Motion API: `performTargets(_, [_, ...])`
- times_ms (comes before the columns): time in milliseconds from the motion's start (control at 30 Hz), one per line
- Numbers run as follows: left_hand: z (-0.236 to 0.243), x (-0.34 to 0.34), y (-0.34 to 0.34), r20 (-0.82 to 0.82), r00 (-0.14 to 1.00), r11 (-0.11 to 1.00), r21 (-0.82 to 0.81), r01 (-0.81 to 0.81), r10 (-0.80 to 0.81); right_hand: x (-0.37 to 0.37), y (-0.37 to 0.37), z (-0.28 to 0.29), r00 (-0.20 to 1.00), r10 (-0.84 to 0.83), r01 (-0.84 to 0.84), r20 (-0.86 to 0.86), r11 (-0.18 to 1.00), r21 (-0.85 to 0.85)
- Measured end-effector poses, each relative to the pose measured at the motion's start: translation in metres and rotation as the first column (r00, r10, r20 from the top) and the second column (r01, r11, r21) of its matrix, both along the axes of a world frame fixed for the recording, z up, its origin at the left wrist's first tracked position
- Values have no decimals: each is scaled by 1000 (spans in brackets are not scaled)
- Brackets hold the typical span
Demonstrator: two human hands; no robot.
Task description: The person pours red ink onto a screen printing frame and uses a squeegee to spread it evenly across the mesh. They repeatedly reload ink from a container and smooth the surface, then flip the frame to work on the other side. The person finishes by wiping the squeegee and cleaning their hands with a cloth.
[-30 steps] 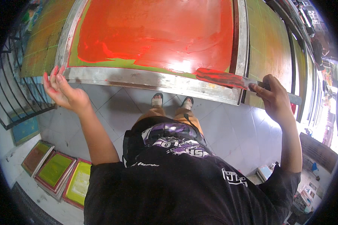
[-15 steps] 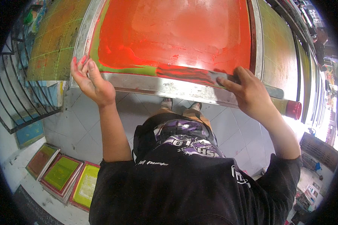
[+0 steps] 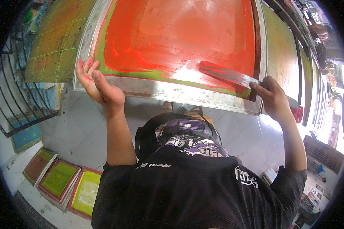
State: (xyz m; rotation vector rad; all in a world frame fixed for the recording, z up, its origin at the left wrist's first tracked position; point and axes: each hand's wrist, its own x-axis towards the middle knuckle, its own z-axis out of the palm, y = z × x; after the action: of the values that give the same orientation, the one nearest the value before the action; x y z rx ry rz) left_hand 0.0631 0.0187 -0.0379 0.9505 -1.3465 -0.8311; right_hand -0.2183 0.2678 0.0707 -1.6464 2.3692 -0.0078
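A silkscreen frame with pale metal bars [image 3: 168, 88] lies before me, its mesh covered in wet red ink [image 3: 160, 38] with an olive green margin. My right hand [image 3: 272, 97], at the frame's near right corner, is closed round the end of a long flat ink spatula [image 3: 227, 74]. Red ink streaks its blade, which slants leftward over the near part of the mesh. My left hand [image 3: 99, 84] is at the frame's near left corner, palm turned up, fingers loosely bent and apart. It holds nothing, and its fingertips are reddish.
A red container [image 3: 299, 113] stands right of my right hand. Olive, grid-lined boards flank the frame, one on the left [image 3: 57, 42] and one on the right [image 3: 281, 57]. A black metal rack [image 3: 17, 95] is at far left. Several smaller screens [image 3: 60, 178] lean at lower left.
My right hand has moved right with the spatula, whose blade has swung up off the near edge, further onto the mesh. My left hand has barely shifted.
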Motion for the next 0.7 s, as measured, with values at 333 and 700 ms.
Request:
performTargets(333, [-2,2,-2,-9,1000,1000,-13,-10,10,46,-73,-16,983,97,-91,157,995,-43])
performTargets(700, [-2,-1,1,-9,999,998,-31,-50,50,82,-57,7,955,272,-250,-120,954,167])
